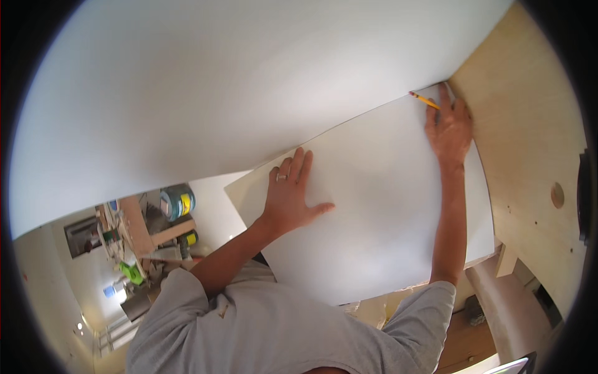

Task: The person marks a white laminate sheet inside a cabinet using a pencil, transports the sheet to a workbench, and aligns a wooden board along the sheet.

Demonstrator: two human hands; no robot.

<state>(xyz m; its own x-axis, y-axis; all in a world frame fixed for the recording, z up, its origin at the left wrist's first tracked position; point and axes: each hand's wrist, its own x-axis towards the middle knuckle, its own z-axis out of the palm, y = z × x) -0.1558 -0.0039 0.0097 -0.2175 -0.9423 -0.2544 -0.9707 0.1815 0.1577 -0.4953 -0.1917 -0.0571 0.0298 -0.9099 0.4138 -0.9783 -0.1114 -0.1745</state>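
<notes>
A large white panel (367, 212) lies before me, its far edge against a broad white surface (249, 75). My left hand (291, 193) rests flat on the panel's left part, fingers spread, the fingertips near that far edge; a ring shows on one finger. Over at the far right corner, my right hand (451, 128) presses on the panel with its fingers reaching toward the plywood wall (517, 106). A yellow pencil (426, 100) is held in the right hand, its eraser end pointing left toward the seam between panel and white surface.
The plywood wall on the right has a round hole (557, 195) and a dark fixture (583, 196). Down at the left are a blue-lidded bucket (177, 202), wood boards (137, 224) and a green object (131, 272). A wooden block (506, 260) juts out below the panel's right corner.
</notes>
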